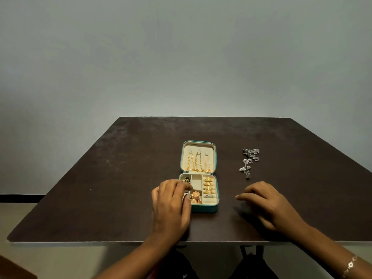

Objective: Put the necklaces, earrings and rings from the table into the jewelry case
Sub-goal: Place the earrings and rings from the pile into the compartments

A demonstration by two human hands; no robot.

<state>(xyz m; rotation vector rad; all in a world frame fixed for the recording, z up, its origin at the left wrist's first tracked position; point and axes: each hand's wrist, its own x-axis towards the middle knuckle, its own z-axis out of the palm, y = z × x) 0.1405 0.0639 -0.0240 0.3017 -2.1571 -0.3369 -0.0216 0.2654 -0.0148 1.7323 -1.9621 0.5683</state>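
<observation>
One silver jewelry cluster [249, 162] waits on the worktop [120, 178], right of the open jewelry case [204, 209]. Left hand [171, 206] curls fingers [182, 186] over its near-left compartments, hold unclear; right hand [265, 202] lies relaxed, empty, well placed to fetch it.

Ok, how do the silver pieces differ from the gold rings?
The silver pieces lie loose on the table, right of the jewelry case; the gold rings sit inside it, in its right-hand slot. The silver pieces trail in a ragged string; the gold rings stand in a neat column. Both are small metal jewellery.
</observation>
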